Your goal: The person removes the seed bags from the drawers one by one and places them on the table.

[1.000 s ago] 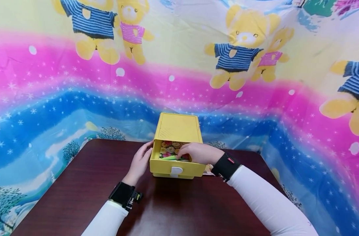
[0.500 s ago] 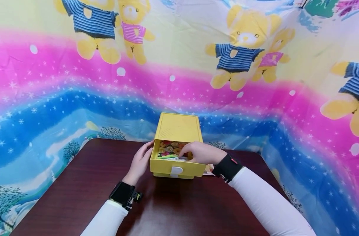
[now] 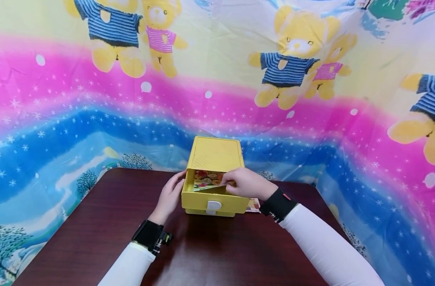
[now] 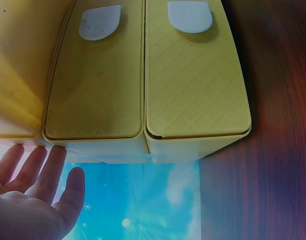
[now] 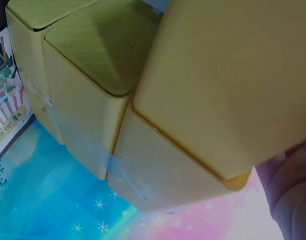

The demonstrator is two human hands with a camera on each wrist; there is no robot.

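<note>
A yellow drawer unit (image 3: 217,154) stands on the table, its top drawer (image 3: 196,201) pulled out. In that drawer lies a flat flower-printed item (image 3: 204,180) with a pale green-white front edge; its exact kind is unclear. My right hand (image 3: 247,182) reaches over the drawer's right wall and pinches the item's right edge, which is tilted up. Only part of the right hand (image 5: 290,192) shows in the right wrist view. My left hand (image 3: 169,198) rests against the unit's left side, and in the left wrist view its fingers (image 4: 52,172) are extended along the side.
Lower drawers with white handles (image 4: 190,17) are pushed in. A colourful printed sheet (image 3: 253,205) lies on the dark wooden table (image 3: 131,206) to the right of the unit. A patterned cloth with bears (image 3: 289,71) hangs behind the table.
My right hand has moved slightly up and right, raising the right side of the flower-printed item so that its front edge slants. The left hand stays in place.
</note>
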